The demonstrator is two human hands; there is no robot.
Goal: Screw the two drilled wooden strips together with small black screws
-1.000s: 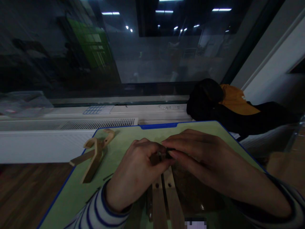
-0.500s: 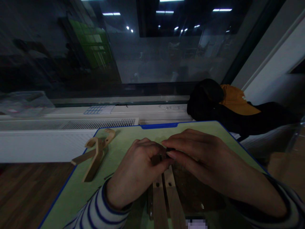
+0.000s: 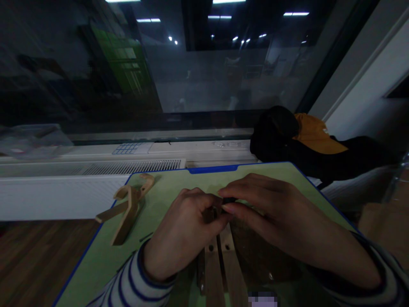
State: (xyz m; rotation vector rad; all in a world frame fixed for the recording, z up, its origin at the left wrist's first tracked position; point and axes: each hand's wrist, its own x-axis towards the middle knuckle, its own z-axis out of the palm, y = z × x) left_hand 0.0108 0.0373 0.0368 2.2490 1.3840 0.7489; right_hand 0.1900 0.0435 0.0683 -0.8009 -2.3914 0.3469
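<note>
Two long wooden pieces (image 3: 235, 273), each with a round hole, lie side by side and point away from me. My left hand (image 3: 188, 228) is closed around their far ends, its thumb across the top. Between the thumb and index finger of my right hand (image 3: 271, 209) is a small dark piece (image 3: 228, 200), held against the same far ends. The fingers cover most of it, so its kind does not show. Beneath the wood and to its right lies a brown, shiny, transparent-looking sheet or bag (image 3: 268, 260).
Several curved wooden parts (image 3: 129, 209), joined together, rest at the left of the green blue-edged table (image 3: 172, 179). Beyond it are a white radiator (image 3: 64, 192) and a windowsill. An orange cap (image 3: 319, 134) lies on black fabric (image 3: 361, 155) at the right.
The hands keep nearly the same pose and place. A little more of the small dark piece shows between the right fingertips, and the view has shifted very slightly.
</note>
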